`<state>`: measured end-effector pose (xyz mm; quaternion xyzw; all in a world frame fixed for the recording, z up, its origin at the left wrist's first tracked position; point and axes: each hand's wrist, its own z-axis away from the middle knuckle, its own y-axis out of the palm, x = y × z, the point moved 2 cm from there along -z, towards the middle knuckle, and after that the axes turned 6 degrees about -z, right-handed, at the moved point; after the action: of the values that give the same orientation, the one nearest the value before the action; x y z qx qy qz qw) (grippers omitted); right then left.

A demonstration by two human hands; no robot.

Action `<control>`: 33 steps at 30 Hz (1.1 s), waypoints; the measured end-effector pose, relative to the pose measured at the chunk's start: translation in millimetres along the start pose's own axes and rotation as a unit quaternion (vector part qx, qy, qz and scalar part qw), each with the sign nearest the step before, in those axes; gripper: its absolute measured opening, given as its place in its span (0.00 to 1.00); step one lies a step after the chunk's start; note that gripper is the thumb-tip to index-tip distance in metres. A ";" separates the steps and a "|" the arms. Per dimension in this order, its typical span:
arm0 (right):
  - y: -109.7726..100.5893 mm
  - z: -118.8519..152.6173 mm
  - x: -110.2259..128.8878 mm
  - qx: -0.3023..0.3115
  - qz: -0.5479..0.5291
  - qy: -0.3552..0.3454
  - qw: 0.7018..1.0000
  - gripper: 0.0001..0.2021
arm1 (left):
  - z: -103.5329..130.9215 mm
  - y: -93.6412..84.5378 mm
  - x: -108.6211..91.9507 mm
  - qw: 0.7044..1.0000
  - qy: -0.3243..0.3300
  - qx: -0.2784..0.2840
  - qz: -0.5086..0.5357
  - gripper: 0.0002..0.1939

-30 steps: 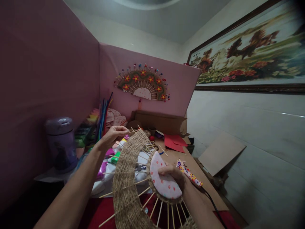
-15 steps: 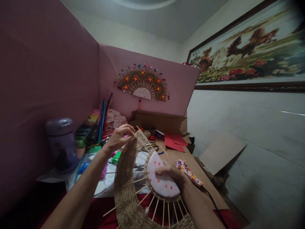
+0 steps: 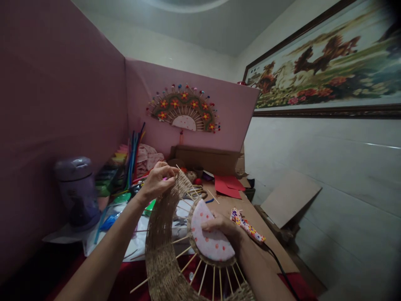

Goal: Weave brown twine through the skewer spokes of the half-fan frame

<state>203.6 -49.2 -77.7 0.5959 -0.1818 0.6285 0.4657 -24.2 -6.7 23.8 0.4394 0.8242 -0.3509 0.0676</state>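
Note:
A half-round fan of brown twine woven over thin wooden sticks is held up in front of me. Its inner half-disc is covered in white cloth with red dots. My right hand grips this half-disc, thumb on the front and the other fingers behind it. At the fan's upper end, my left hand pinches the twine edge beside the last stick. Several stick ends poke out past the left outer edge of the weave. The fan's lower part runs out of view.
A finished fan with flowers hangs on the pink panel. On the table are red paper, a patterned glue gun with a black cord, and green and blue packets. A purple flask stands at left.
The view has shifted slightly, so the scene sits a little further left. My left fingers have turned a little at the fan's upper end. My right hand keeps its hold.

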 end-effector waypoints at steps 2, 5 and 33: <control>0.3 -0.1 0.1 0.004 -0.001 -0.007 1.000 0.14 | -0.4 -0.2 -2.0 1.000 -0.013 0.001 0.000 0.03; 0.3 -0.9 -0.5 0.010 0.007 -0.013 1.000 0.13 | -0.8 0.1 -4.0 1.000 -0.021 0.009 0.010 0.03; 4.4 7.6 1.9 0.006 -0.047 -0.021 0.999 0.12 | -0.5 -23.8 24.8 0.989 -0.102 0.015 0.105 0.10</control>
<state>204.8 -56.6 -72.8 0.6194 -0.1592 0.5946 0.4872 -57.5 1.7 26.0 0.4865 0.7567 -0.3974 0.1813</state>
